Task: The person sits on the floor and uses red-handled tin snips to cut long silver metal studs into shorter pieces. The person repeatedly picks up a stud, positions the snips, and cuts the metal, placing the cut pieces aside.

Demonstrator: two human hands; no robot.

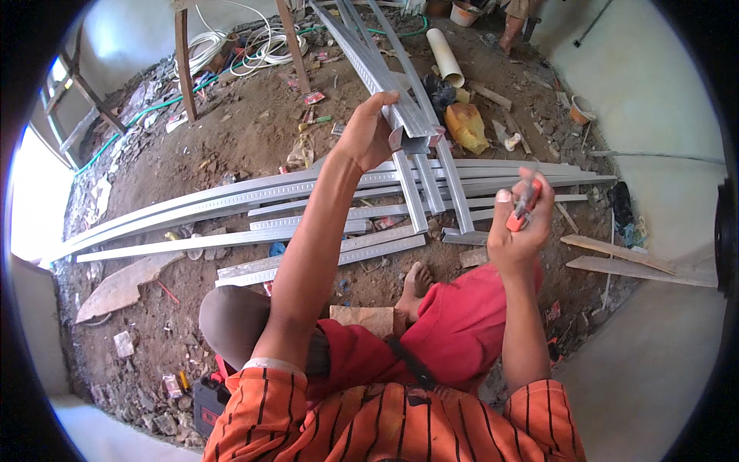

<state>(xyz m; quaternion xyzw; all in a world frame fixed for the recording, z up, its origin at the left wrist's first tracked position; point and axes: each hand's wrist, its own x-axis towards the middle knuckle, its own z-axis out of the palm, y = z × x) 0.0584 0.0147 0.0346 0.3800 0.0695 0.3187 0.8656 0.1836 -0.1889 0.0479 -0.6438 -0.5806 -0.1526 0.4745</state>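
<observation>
Metal channel point(377, 71), long and silvery, runs from top centre toward the person, its open near end tilted their way above a littered dirt floor point(239, 146). Below it, more metal strips point(231, 196) lie on that floor, most stretching left to right in a loose stack, a few crossing over them lengthwise. Smaller than these, two wooden planks point(616, 254) rest at the right, near the wall. Beyond the stack lie a white pipe point(444, 58) and, nearer, a crumpled yellow bag point(466, 128), just right of the strips. The left hand point(369, 135) grips the channel close to its near end, thumb on top; the other fingers are largely hidden. The right hand point(519, 231), raised well apart from the channel, is curled round a red-handled tool point(517, 218), whose greyish far part is too blurred to identify.
</observation>
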